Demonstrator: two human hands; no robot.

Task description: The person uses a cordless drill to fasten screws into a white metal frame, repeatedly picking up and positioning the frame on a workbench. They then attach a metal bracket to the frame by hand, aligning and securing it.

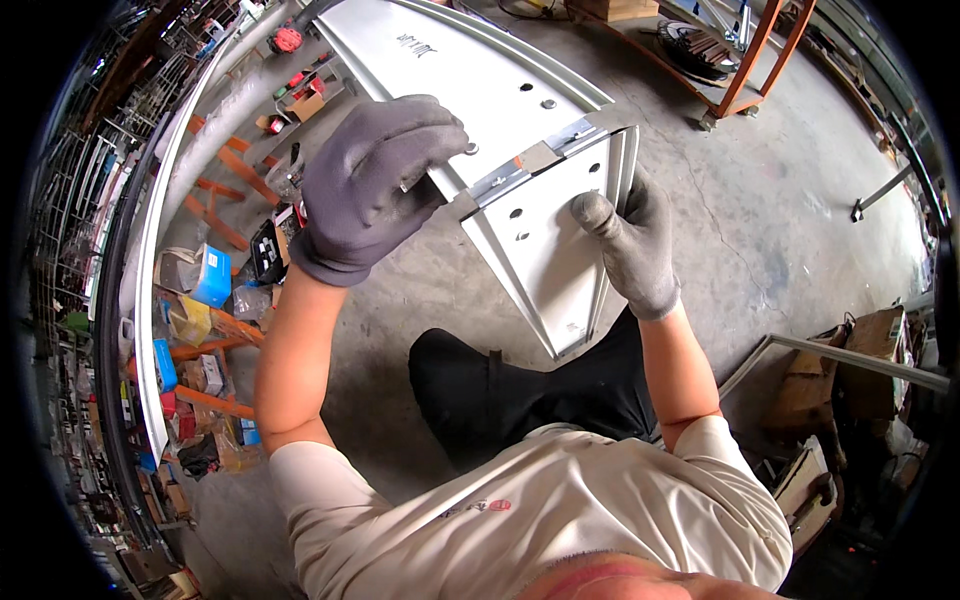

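A long white metal panel with raised edges, dark round holes and handwritten marks stretches away from me. Against its near end sits a shorter white metal channel piece, also drilled with holes. Silvery connecting plates show in the narrow gap between the two. My right hand, in a grey glove, grips the short piece by its right edge, thumb on its face. My left hand, gloved too, is closed at the left edge of the joint; its curled fingers hide what they hold. A small round metal bit shows at its fingertips.
Left stands an orange-framed rack with a blue box, bags and tools, behind a long white curved rail. An orange wheeled cart is at the far right. Cardboard and a metal bar lie at right.
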